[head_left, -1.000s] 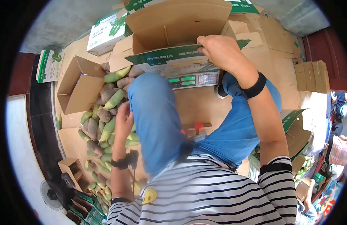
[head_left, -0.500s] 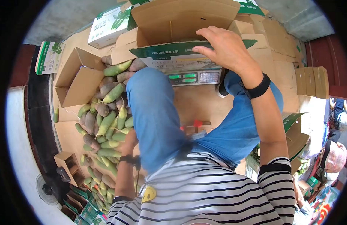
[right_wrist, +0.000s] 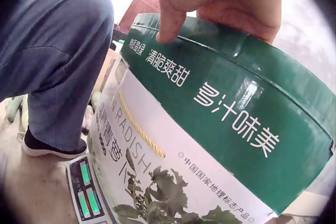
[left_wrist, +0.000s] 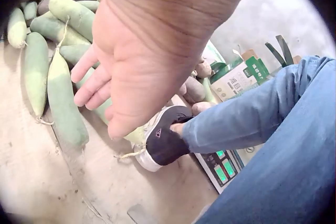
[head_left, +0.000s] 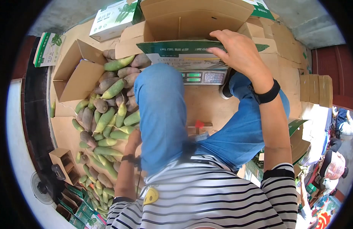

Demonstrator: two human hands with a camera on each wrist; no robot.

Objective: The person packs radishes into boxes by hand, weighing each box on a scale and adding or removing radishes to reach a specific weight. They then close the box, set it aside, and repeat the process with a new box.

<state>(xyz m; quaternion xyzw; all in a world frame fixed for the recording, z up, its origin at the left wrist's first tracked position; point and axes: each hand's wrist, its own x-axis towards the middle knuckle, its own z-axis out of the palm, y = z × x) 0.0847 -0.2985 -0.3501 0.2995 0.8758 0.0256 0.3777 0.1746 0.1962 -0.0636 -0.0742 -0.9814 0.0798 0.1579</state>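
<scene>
The right hand [head_left: 239, 53] is at the front edge of an open carton [head_left: 191, 19], its fingers spread over the opening. In the right wrist view the thumb of this hand [right_wrist: 210, 3] lies against the green band of the carton [right_wrist: 220, 92]; the other fingertips are hidden behind it. Beneath the carton is a scale [head_left: 203, 77] with lit green displays. The left hand [head_left: 133, 141], partly hidden by the knee, is beside green radishes [head_left: 104, 121]. In the left wrist view the left hand [left_wrist: 142, 66] hangs palm visible above radishes [left_wrist: 65, 103], fingers extended, nothing seen in its grip.
A tilted open carton [head_left: 80, 72] stands left of the radish pile, with a white and green box [head_left: 114, 19] behind. Brown cartons [head_left: 316, 90] stand at the right. The left knee [head_left: 159, 84] is between the left hand and scale. People are at the far right.
The right hand has loosened from pinching the carton's edge to spread fingers. The left hand has moved back toward the body, beside the knee. The view has shifted slightly.
</scene>
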